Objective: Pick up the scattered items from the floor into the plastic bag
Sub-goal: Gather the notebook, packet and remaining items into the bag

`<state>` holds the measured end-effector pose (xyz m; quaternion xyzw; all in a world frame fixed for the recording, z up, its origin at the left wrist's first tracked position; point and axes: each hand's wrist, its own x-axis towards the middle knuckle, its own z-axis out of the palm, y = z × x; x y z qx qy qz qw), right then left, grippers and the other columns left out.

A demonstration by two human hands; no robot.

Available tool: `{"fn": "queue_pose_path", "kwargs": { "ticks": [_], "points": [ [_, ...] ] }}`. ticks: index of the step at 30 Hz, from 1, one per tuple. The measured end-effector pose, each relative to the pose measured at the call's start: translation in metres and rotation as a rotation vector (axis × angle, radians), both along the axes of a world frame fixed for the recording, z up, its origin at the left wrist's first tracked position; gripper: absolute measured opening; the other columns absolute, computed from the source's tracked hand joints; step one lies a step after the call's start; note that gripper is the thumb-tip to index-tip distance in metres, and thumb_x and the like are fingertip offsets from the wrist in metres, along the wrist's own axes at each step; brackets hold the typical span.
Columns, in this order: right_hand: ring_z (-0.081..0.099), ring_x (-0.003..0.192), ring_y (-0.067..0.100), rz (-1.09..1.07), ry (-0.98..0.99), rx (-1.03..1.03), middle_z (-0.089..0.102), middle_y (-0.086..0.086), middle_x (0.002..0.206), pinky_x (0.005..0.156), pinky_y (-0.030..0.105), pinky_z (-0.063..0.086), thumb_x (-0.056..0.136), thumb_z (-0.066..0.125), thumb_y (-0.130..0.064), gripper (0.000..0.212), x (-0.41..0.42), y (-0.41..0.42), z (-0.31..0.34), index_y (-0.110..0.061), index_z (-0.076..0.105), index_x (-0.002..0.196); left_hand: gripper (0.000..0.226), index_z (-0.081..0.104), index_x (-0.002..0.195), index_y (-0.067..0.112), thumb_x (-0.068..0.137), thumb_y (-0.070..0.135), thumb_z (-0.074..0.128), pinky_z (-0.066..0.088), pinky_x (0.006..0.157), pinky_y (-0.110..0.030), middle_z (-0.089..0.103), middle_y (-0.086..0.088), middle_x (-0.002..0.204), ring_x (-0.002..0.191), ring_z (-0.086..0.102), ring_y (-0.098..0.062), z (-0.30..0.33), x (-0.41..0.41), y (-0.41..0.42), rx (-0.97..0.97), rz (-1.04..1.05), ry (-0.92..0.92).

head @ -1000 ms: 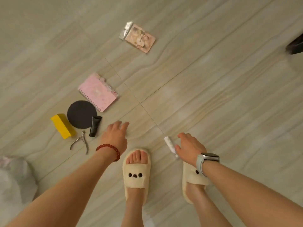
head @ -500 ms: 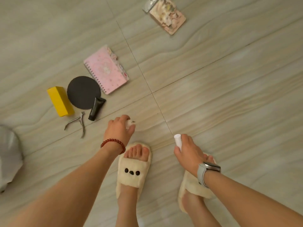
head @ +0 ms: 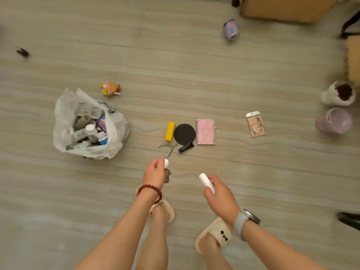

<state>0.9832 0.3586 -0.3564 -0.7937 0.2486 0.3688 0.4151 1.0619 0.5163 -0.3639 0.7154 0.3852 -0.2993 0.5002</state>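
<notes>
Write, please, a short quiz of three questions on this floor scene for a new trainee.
1. True or false: the white plastic bag already holds items.
2. What does the right hand grip? A) white cylindrical tube B) yellow rectangular box C) pink spiral notebook
3. Which item touches the black round disc at its lower edge?

Key: 1 true; 2 A; 3 the small black tube.
</notes>
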Motion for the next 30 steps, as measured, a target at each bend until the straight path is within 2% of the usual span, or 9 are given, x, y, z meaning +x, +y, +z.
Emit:
{"fn": "queue_pose_path", "kwargs": {
  "ticks": [3, 5, 9, 12, 14, 19, 22, 28, 30],
  "points": [
    [0.055, 0.101, 0.026, 0.070, -0.003, 0.009, 0.057, 0.006, 0.113, 0.076, 0.023, 0.035, 0.087, 0.046, -0.008, 0.044, 0.035, 0.046, 0.040, -0.015, 0.044, 0.130, 0.022, 0.049, 0.086, 0.012, 0.096, 0.027, 0.036, 0.031, 0.030, -0.011, 0.052, -0.010, 0.061, 0.038, 0.049, -0.013, 0.042, 0.029, 0.059, -0.060, 0.223, 0.028],
    [0.055, 0.098, 0.028, 0.092, 0.003, 0.004, 0.057, 0.008, 0.106, 0.074, 0.024, 0.034, 0.086, 0.046, -0.005, 0.040, 0.060, 0.081, 0.051, -0.010, 0.048, 0.125, 0.023, 0.049, 0.093, 0.014, 0.096, 0.032, 0.034, 0.028, 0.032, -0.012, 0.056, -0.007, 0.064, 0.034, 0.050, -0.009, 0.059, 0.047, 0.104, -0.095, 0.302, 0.052],
    [0.052, 0.075, 0.023, -0.038, 0.052, 0.034, 0.058, 0.008, 0.088, 0.066, 0.026, 0.038, 0.089, 0.048, -0.013, 0.029, 0.110, 0.158, 0.048, -0.005, 0.054, 0.116, 0.021, 0.049, 0.096, 0.016, 0.095, 0.034, 0.037, 0.023, 0.036, -0.010, 0.056, -0.002, 0.069, 0.033, 0.050, -0.006, 0.061, 0.071, 0.190, -0.167, 0.400, 0.114],
    [0.049, 0.060, 0.013, -0.120, 0.080, 0.066, 0.058, 0.003, 0.071, 0.053, 0.024, 0.036, 0.090, 0.048, -0.023, 0.022, 0.145, 0.211, 0.031, -0.009, 0.055, 0.106, 0.011, 0.048, 0.082, 0.019, 0.091, 0.019, 0.043, 0.028, 0.042, -0.016, 0.048, 0.000, 0.071, 0.049, 0.053, -0.011, 0.047, 0.084, 0.236, -0.248, 0.487, 0.183],
    [0.049, 0.060, 0.013, -0.116, 0.078, 0.082, 0.055, 0.000, 0.069, 0.052, 0.024, 0.036, 0.090, 0.046, -0.023, 0.024, 0.167, 0.243, 0.012, -0.010, 0.055, 0.109, 0.012, 0.048, 0.082, 0.018, 0.090, 0.009, 0.043, 0.033, 0.052, -0.023, 0.046, -0.002, 0.072, 0.061, 0.048, -0.014, 0.029, 0.093, 0.259, -0.277, 0.549, 0.187],
    [0.055, 0.089, 0.029, 0.100, 0.062, 0.148, 0.058, 0.010, 0.103, 0.072, 0.033, 0.043, 0.092, 0.038, -0.015, 0.040, 0.225, 0.313, -0.045, -0.013, 0.043, 0.131, 0.013, 0.051, 0.100, 0.013, 0.088, 0.007, 0.053, 0.048, 0.061, -0.027, 0.051, -0.007, 0.090, 0.077, 0.050, -0.015, -0.041, 0.123, 0.287, -0.212, 0.623, 0.102],
    [0.053, 0.110, 0.031, 0.212, 0.012, 0.129, 0.055, 0.013, 0.126, 0.089, 0.033, 0.041, 0.095, 0.036, -0.012, 0.039, 0.265, 0.342, -0.095, -0.010, 0.041, 0.133, 0.029, 0.051, 0.115, 0.012, 0.086, 0.010, 0.059, 0.050, 0.063, -0.027, 0.050, -0.009, 0.106, 0.093, 0.052, -0.022, -0.094, 0.151, 0.296, -0.153, 0.709, 0.053],
    [0.055, 0.102, 0.029, 0.207, -0.046, 0.176, 0.057, 0.012, 0.118, 0.085, 0.033, 0.044, 0.095, 0.034, -0.009, 0.041, 0.316, 0.378, -0.175, -0.011, 0.038, 0.136, 0.044, 0.045, 0.127, 0.012, 0.086, 0.008, 0.059, 0.052, 0.071, -0.028, 0.046, -0.005, 0.109, 0.096, 0.050, -0.021, -0.178, 0.203, 0.311, -0.090, 0.682, -0.066],
    [0.052, 0.112, 0.037, 0.177, 0.001, 0.225, 0.053, 0.025, 0.125, 0.080, 0.023, 0.047, 0.096, 0.033, -0.006, 0.039, 0.322, 0.379, -0.182, -0.005, 0.038, 0.135, 0.052, 0.039, 0.134, 0.013, 0.086, 0.007, 0.058, 0.053, 0.078, -0.031, 0.046, -0.008, 0.119, 0.104, 0.051, -0.024, -0.192, 0.209, 0.313, -0.111, 0.706, -0.067]
  ]
}}
